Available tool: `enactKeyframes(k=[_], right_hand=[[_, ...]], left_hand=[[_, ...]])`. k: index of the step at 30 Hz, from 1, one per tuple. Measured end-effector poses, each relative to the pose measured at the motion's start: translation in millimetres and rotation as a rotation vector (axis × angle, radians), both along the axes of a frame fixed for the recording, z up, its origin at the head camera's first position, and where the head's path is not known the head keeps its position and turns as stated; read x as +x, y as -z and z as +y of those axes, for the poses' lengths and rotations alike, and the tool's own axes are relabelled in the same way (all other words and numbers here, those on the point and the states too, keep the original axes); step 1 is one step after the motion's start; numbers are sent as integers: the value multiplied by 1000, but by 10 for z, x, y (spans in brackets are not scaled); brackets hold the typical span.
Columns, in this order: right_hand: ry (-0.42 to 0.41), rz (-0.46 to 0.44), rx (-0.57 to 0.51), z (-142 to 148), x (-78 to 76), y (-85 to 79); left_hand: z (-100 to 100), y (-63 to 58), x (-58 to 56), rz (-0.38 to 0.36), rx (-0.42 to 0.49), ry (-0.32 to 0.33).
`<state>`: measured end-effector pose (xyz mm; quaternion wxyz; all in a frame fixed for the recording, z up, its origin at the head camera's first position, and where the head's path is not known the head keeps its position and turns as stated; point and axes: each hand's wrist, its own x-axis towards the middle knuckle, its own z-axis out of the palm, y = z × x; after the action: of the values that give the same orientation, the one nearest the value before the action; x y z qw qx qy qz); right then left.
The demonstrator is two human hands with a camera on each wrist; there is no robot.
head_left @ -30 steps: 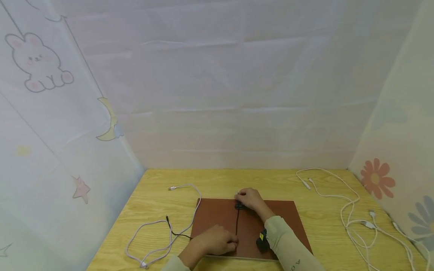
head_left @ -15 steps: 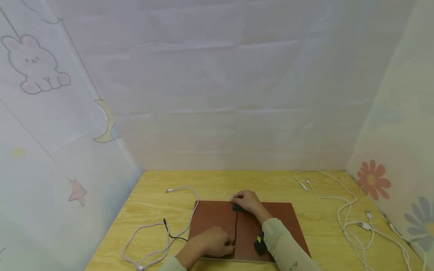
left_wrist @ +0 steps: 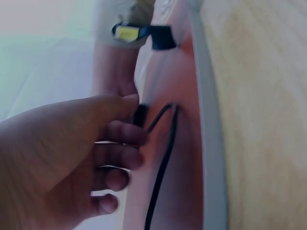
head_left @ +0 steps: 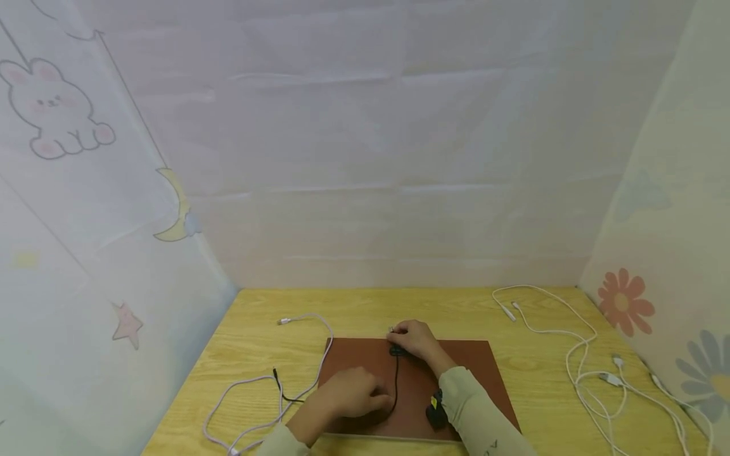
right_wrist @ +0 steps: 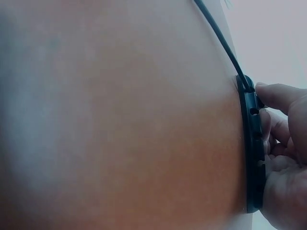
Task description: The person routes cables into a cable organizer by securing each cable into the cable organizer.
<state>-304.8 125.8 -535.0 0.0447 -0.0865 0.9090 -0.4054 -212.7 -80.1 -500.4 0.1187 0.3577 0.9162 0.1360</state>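
Observation:
A black cable (head_left: pixel 396 380) runs down a brown board (head_left: pixel 467 373) from a slim black cable holder (right_wrist: pixel 253 148) with small holes, at the board's far edge. My right hand (head_left: pixel 413 337) is at that holder, pinching the cable's end just behind it; a small pale tip shows past the fingers. In the right wrist view, the cable enters one end of the holder, beside the thumb. My left hand (head_left: pixel 353 392) hovers over the near left of the board, fingers loosely bent and holding nothing. The left wrist view shows the cable curving beside those fingers (left_wrist: pixel 127 155).
A pale lilac cable (head_left: pixel 228 386) lies looped on the wooden table (head_left: pixel 239 335) at left, beside a black cable end (head_left: pixel 275 373). Several white cables (head_left: pixel 582 354) spread over the right side. A black device with a yellow label (head_left: pixel 436 408) sits at my right wrist.
My left hand has let go of the black cable and lifted slightly up and left. The cable's near part now curves. The right hand stays at the holder.

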Motion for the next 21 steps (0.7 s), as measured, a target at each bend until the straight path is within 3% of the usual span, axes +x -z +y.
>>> enactKeyframes(k=[5, 8, 17, 21], right_hand=[[-11, 7, 15, 3, -27, -18], [-5, 1, 17, 2, -22, -17], [8, -10, 19, -7, -14, -5], [6, -14, 15, -7, -21, 3]], left_hand=[[-147, -71, -152, 130, 83, -143], [-232, -80, -207, 172, 124, -218], [-366, -88, -263, 248, 192, -415], [-412, -69, -291, 239, 211, -495]])
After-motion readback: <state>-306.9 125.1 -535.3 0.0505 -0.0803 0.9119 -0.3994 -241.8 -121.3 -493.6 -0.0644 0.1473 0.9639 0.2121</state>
